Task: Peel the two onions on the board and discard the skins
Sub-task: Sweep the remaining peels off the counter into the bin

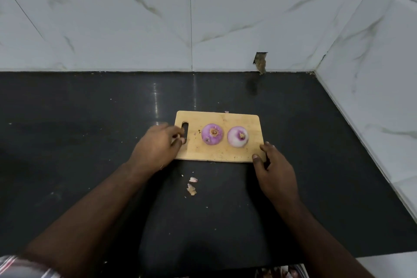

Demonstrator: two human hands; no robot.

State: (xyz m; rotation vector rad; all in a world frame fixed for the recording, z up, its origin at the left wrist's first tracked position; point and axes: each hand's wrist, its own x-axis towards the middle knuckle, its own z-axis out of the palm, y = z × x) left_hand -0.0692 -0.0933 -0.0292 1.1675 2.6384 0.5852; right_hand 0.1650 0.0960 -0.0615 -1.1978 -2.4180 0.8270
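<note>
A person's left hand (158, 144) is gripping the handle end of a wooden cutting board (225, 153), fingers curled at its slot. The right hand (274, 170) is holding the board's near right corner, thumb pressing on top. Between the hands, two peeled purple onions (212, 134) are sitting side by side on the board. Skin scraps (191, 187) are lying on the black counter (67, 142), just nearer than the left hand.

Two onions on a board on the bench

One onion (212, 134) lies left of the other onion (237, 136) on the board (225, 153); skin scraps (191, 186) lie on the bench (90, 119) before it.
</note>
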